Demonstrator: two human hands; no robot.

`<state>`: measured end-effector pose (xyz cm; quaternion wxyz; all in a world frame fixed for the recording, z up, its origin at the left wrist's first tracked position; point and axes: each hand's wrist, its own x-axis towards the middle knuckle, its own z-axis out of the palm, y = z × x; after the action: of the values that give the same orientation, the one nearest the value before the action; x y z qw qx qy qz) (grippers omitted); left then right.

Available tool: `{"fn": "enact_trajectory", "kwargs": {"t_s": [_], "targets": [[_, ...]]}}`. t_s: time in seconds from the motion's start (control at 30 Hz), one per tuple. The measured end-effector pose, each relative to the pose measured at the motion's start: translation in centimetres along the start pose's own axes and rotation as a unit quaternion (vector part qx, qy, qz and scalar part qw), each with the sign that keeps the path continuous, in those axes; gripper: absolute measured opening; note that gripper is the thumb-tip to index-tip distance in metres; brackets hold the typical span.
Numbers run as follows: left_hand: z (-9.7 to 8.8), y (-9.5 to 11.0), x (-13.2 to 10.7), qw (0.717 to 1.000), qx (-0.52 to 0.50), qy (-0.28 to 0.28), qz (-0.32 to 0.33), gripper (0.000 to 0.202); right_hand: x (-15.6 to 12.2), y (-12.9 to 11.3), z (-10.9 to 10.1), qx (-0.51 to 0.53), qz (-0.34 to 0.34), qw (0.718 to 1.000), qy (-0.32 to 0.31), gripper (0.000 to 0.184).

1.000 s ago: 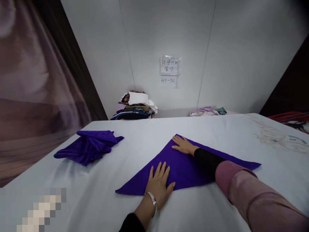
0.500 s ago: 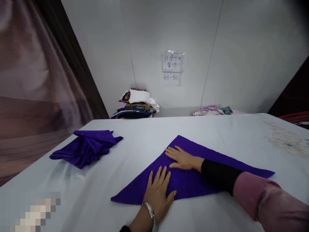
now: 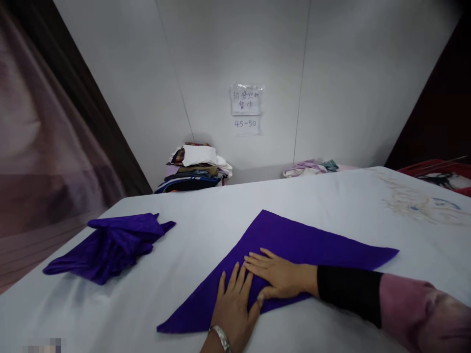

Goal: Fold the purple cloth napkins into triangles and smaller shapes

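Note:
A purple cloth napkin (image 3: 294, 236), folded into a triangle, lies flat on the white-covered table (image 3: 121, 318), its peak pointing away from me. My left hand (image 3: 233, 304), with a silver bracelet at the wrist, rests open on the napkin near its lower edge. Flat on the cloth beside it is my right hand (image 3: 279, 274), fingers stretched to the left. The right fingertips lie close to the left hand's fingers. Neither hand grips the fabric.
On the table's left side sits a crumpled heap of purple cloth (image 3: 114, 245). Folded clothes (image 3: 198, 169) are stacked behind the table, with more fabric (image 3: 309, 167) to their right. A paper sign (image 3: 246, 109) hangs on the wall, and a curtain (image 3: 47, 147) borders the left.
My right hand has slid down the napkin toward me, closer to my left hand. The left hand stays flat on the cloth. The camera view has shifted and tilted slightly.

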<state>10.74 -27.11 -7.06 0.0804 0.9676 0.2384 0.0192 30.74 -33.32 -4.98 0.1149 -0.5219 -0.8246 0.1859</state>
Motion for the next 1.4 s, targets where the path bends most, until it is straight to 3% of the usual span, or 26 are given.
{"fn": "enact_trajectory", "kwargs": {"t_s": [0.07,0.13,0.2,0.27,0.37,0.47,0.57,0.63,0.7,0.77,0.83,0.87,0.93,1.0,1.07,1.17,1.23,1.33,1.4], "targets": [[-0.2,0.1,0.0,1.000,0.000,0.001,-0.003,0.061,-0.4,1.7,-0.9,-0.013,0.037,0.999,0.000,0.076],[-0.4,0.2,0.1,1.000,0.001,0.002,-0.007,0.060,-1.1,4.9,-3.1,-0.043,0.143,0.989,0.018,0.074],[-0.5,0.3,0.0,1.000,0.003,0.003,-0.011,0.059,-2.0,8.0,-5.6,-0.069,0.287,0.954,0.054,0.073],[-0.5,0.3,0.0,1.000,0.006,0.008,-0.013,0.059,-3.0,9.5,-7.1,-0.085,0.363,0.924,0.083,0.076],[-0.3,0.2,0.1,1.000,0.011,0.012,-0.009,0.059,-4.1,7.1,-6.6,-0.079,0.320,0.940,0.087,0.078],[0.1,-0.1,0.3,1.000,0.022,0.013,-0.005,0.060,-4.7,1.4,-3.4,-0.034,0.176,0.982,0.053,0.078],[0.2,-0.2,0.5,0.999,0.034,0.012,-0.008,0.060,-5.3,-3.0,-0.4,0.010,0.079,0.997,0.022,0.077],[0.0,-0.2,0.6,0.999,0.041,0.008,-0.010,0.061,-6.3,-3.4,0.3,0.017,0.078,0.997,0.020,0.076],[-0.3,0.0,0.6,0.999,0.044,0.005,-0.013,0.062,-8.4,-1.8,-0.2,0.001,0.126,0.991,0.035,0.073],[-0.6,0.3,0.6,0.999,0.045,0.001,-0.015,0.062,-11.6,1.0,-1.8,-0.025,0.231,0.971,0.055,0.071],[-0.9,0.5,0.6,0.999,0.045,-0.002,-0.016,0.062,-15.6,3.8,-3.9,-0.052,0.400,0.911,0.081,0.070],[-1.0,0.5,0.7,0.999,0.045,-0.003,-0.018,0.063,-17.6,4.9,-4.9,-0.062,0.454,0.883,0.096,0.070],[-1.1,0.6,0.7,0.999,0.044,-0.002,-0.021,0.063,-21.0,5.9,-6.5,-0.081,0.523,0.839,0.122,0.068],[-1.0,0.5,0.8,0.999,0.044,-0.002,-0.022,0.063,-22.6,5.1,-6.8,-0.098,0.545,0.821,0.136,0.067],[-0.9,0.5,0.9,0.999,0.047,-0.003,-0.020,0.064,-21.8,2.9,-5.8,-0.105,0.511,0.842,0.135,0.069],[-1.1,0.5,1.0,0.998,0.056,-0.011,-0.023,0.064,-17.7,-1.6,-2.4,-0.082,0.355,0.924,0.115,0.072],[-1.3,0.5,1.0,0.998,0.062,-0.021,-0.026,0.065,-14.8,-4.2,-0.3,-0.064,0.260,0.958,0.104,0.075],[-1.5,0.7,1.0,0.997,0.073,-0.029,-0.025,0.065,-12.9,-5.7,1.3,-0.045,0.215,0.971,0.094,0.078],[-1.5,0.7,1.0,0.996,0.077,-0.028,-0.025,0.065,-14.0,-4.8,1.2,-0.045,0.237,0.966,0.088,0.077]]}}
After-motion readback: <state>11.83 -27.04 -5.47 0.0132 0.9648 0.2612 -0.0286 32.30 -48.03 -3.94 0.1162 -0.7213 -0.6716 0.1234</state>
